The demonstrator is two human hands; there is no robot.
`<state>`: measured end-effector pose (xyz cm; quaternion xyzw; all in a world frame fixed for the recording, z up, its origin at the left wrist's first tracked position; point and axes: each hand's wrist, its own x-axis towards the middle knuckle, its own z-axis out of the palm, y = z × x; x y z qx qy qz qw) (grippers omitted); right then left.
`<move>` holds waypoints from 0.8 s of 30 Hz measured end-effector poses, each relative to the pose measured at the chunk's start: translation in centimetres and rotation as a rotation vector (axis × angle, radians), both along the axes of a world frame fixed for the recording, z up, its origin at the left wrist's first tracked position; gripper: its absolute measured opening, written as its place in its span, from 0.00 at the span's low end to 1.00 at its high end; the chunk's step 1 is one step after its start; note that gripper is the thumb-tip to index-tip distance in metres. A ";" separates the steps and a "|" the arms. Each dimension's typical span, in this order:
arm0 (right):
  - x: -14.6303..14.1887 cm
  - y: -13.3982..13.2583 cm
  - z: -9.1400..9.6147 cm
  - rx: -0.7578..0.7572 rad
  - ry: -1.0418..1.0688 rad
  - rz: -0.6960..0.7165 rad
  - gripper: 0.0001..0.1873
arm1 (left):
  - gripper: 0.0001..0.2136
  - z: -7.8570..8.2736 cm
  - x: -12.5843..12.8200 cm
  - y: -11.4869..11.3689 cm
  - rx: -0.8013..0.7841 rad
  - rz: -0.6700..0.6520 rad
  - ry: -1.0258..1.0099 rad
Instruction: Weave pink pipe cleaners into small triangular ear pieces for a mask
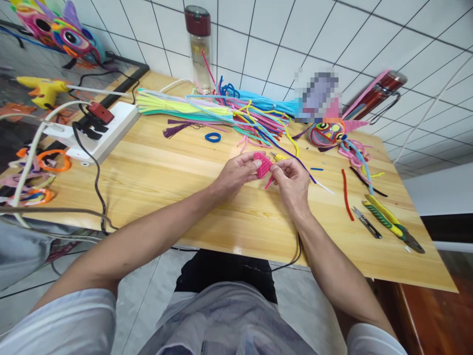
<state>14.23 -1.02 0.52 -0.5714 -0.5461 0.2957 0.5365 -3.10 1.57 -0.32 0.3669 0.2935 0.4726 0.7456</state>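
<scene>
A bright pink piece of folded pipe cleaner (263, 166), laid in close rows, is pinched between the thumb and fingers of my left hand (236, 176). At the right side of this piece, my right hand (294, 186) is closed with its thumb against the index finger, on a pink pipe cleaner strand (269, 182) that juts out below. Just behind my hands lies a yellow-handled tool (278, 157), partly hidden by my right fingers. A dark blue pipe cleaner (295, 157) runs past my right hand and ends in a white tip.
Bundled pipe cleaners (188, 108) lie along the wall beside a glass bottle (199, 54). Pliers (393, 223) and thread snips (366, 223) rest at right, near a colourful mask-like figure (327, 132). A power strip (107, 133) and yellow glue gun (43, 89) are at left, with cables over the table edge.
</scene>
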 end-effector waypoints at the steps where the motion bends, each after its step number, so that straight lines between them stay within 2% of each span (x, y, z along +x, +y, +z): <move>1: 0.0 0.0 0.0 -0.006 0.009 0.004 0.16 | 0.23 0.0 0.0 0.0 -0.005 -0.003 0.002; 7: 0.0 0.1 -0.2 -0.030 0.042 0.015 0.14 | 0.21 -0.1 -0.1 0.1 -0.025 -0.017 0.012; 15: 0.1 0.0 -0.1 -0.006 -0.026 0.028 0.10 | 0.20 -0.3 0.0 0.2 -0.033 -0.005 0.015; 24: 0.2 0.2 -0.4 0.002 -0.019 0.039 0.10 | 0.22 -0.1 -0.3 0.2 -0.045 -0.016 0.020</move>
